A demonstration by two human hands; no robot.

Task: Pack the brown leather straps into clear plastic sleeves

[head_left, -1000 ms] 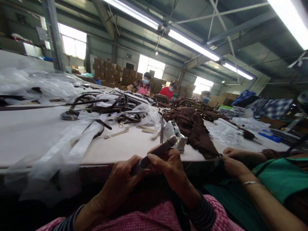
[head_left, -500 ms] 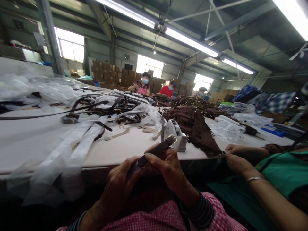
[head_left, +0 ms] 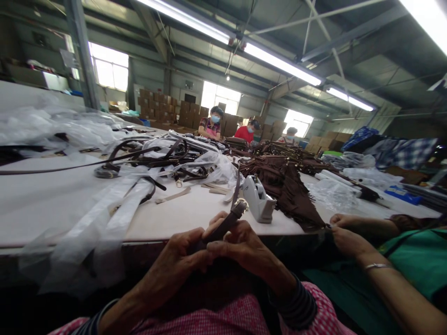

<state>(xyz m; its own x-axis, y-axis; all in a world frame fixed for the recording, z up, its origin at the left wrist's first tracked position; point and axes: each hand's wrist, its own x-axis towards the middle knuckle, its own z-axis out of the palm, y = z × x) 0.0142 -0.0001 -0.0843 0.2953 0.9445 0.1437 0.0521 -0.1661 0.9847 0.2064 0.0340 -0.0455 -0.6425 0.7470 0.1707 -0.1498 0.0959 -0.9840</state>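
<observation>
A dark brown strap (head_left: 224, 225) with a gold-coloured buckle (head_left: 241, 204) at its upper end slants between my hands, just in front of the table edge. My left hand (head_left: 181, 256) is closed round the strap's lower part, which its fingers mostly hide. Higher up, my right hand (head_left: 244, 244) pinches the strap, with its thumb across the near side and its fingers behind. From the buckle end a strap length runs up onto the table beside a grey tape dispenser (head_left: 258, 200).
On the table (head_left: 87, 200) lie tangled brown straps (head_left: 146, 160), clear plastic sleeves (head_left: 125, 209) and fringed brown pieces (head_left: 282, 186). At right, a co-worker's hands (head_left: 349, 232) hold a fringed piece's corner. Other people sit across the table, with cardboard boxes (head_left: 162, 109) behind them.
My hands have drawn closer together on the strap, and its buckle end has shifted slightly left and down. The view has moved a little, too.
</observation>
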